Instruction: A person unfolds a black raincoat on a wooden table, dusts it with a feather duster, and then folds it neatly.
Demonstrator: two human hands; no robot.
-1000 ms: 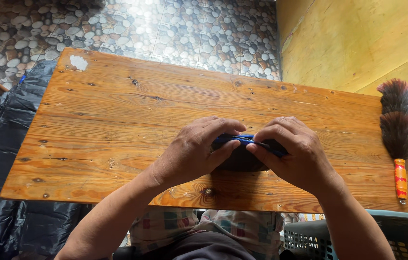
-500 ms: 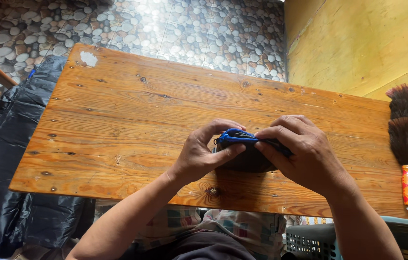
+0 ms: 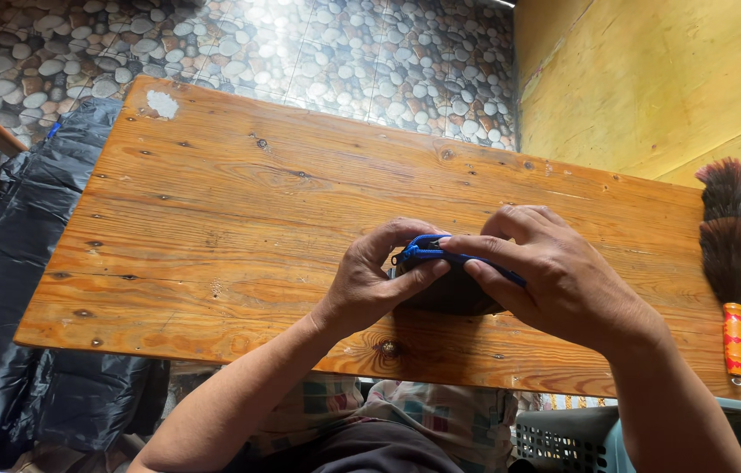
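Centrally, both hands (image 3: 475, 280) pinch pouch (image 3: 449, 293) near table's edge (image 3: 440, 363).

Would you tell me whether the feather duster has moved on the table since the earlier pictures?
No. The feather duster lies at the same spot by the wooden table's right end; only the camera shifted.

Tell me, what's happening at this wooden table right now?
A person sits at a wooden table with both hands on a small dark pouch with blue zip trim. The left hand pinches its left end while the right hand covers the other side. A feather duster lies at the table's right end, untouched.
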